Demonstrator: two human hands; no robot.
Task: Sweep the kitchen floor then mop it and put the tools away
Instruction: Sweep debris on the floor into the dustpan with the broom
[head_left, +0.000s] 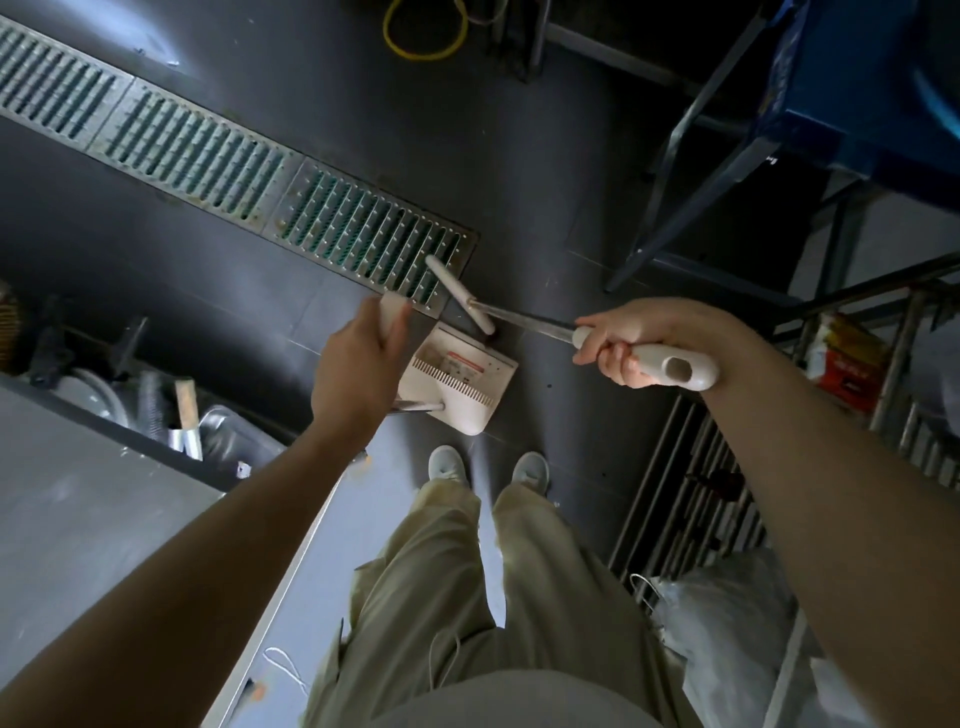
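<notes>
Dark kitchen floor (519, 156), slotted drain grate (234, 171) running across it. White dustpan (462, 376) sits just ahead of the feet, at the grate's end. Broom (519, 315) head lies over the grate edge, near the pan. Right hand (631, 340) clenched round the broom grip; left hand (358, 358) grasping the dustpan handle top. Advice: keep pan lip flat on the floor, draw short strokes toward it, away from slots.

A commercial or back-of-house kitchen is indicated. A long metal drain grate (234, 171) is set into the dark tiled floor (519, 156). A steel counter (88, 499) is seen at the left, with metal pans (228, 436) stored beneath it. Metal racking (883, 364) holding packaged goods is seen at the right, beside a blue-framed stand (727, 156).
</notes>
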